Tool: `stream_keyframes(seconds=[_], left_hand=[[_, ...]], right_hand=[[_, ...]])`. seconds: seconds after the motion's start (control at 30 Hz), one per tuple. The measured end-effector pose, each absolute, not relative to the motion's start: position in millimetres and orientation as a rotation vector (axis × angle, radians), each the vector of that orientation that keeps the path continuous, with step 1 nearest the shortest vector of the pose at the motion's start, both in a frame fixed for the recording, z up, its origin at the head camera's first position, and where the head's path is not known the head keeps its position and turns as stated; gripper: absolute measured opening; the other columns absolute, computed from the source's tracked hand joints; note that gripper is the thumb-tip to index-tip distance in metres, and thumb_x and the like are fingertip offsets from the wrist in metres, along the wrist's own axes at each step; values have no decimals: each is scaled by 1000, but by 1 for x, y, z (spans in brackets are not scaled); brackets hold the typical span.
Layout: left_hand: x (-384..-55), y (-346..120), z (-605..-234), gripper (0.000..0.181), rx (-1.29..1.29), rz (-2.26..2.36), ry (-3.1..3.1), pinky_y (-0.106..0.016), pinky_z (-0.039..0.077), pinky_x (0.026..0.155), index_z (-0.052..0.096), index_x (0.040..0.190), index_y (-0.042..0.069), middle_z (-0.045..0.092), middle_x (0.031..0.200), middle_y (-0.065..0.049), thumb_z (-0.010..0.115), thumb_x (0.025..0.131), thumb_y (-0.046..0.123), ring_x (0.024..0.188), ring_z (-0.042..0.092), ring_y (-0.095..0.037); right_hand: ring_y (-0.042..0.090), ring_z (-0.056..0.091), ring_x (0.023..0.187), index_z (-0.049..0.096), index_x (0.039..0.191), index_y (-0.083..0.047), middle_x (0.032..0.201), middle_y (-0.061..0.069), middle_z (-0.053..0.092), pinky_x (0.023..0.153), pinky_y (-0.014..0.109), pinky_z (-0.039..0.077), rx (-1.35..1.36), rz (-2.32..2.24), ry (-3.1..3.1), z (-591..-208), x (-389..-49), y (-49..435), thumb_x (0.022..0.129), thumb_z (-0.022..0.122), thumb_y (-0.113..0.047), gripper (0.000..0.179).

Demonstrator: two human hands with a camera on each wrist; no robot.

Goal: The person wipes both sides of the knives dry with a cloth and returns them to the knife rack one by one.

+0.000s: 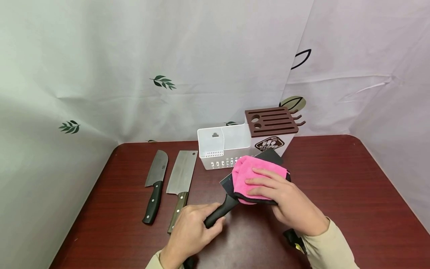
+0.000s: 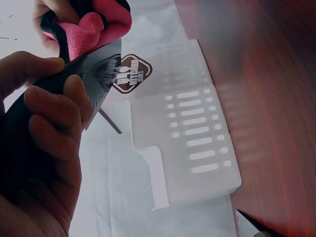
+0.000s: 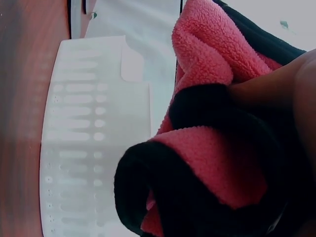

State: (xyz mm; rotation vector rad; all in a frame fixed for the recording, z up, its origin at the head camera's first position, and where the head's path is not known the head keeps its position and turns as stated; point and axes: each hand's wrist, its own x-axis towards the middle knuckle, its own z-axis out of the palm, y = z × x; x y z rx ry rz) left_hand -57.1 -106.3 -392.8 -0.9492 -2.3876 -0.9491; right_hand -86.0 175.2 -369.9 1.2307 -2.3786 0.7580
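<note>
My left hand (image 1: 196, 228) grips the black handle (image 1: 220, 212) of a kitchen knife. Its broad dark blade (image 1: 270, 156) points up and to the right, above the table. Over the middle of that blade, my right hand (image 1: 280, 194) holds a folded pink cloth (image 1: 256, 175) with black edging, its fingers spread across the top. The cloth hides the blade's middle; the blade's tip and heel stick out at either side. In the right wrist view, the bunched cloth (image 3: 207, 64) covers most of the blade. The left wrist view shows fingers (image 2: 54, 108) wrapped round the handle.
Behind the hands stands a white knife holder (image 1: 225, 153) with a brown slotted top (image 1: 271, 121) and side hooks. A black-handled knife (image 1: 156, 186) and a cleaver (image 1: 181, 175) lie at the left. A black object (image 1: 293, 239) lies by the right sleeve. White curtains surround the table (image 1: 352, 186).
</note>
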Motion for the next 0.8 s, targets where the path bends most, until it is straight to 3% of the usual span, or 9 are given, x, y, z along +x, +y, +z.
stream_keyframes(seconds=[0.47, 0.8], left_hand=[[-56, -106, -393, 21, -958, -946, -2400, -8, 35, 55, 75, 93, 17, 62, 74, 16, 80, 74, 12, 59, 40, 6], [-57, -108, -393, 23, -991, -982, -2399, -8, 36, 56, 75, 94, 17, 64, 77, 15, 80, 73, 9, 60, 41, 7]], right_hand=[[30, 51, 130, 74, 114, -12, 129, 2, 65, 114, 21, 27, 1004, 781, -2402, -370, -90, 190, 67, 39, 18, 66], [33, 51, 129, 72, 117, -8, 127, 3, 66, 112, 15, 25, 907, 754, -2388, -370, -92, 195, 61, 39, 22, 72]])
